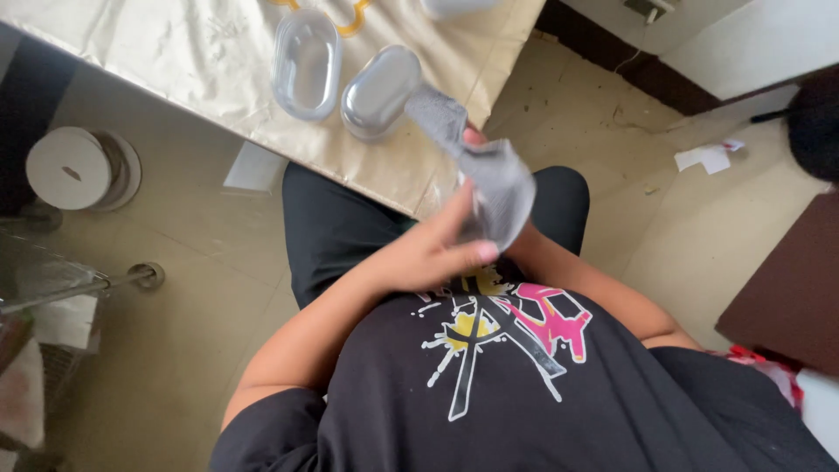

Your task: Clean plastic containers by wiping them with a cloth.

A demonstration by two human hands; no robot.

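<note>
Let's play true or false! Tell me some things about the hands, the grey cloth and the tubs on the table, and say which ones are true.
1. The left hand holds a grey cloth. True.
2. The right hand is easy to see all over. False: the cloth hides most of it, only a bit shows.
3. Two clear oval tubs lie on the table. True; the second tub lies beside the first.
4. The table cover is bright red. False: it is shiny pale gold.
5. A white round reel is on the floor by the table. True.
6. The floor is covered with green grass. False: it is beige tile.
</note>
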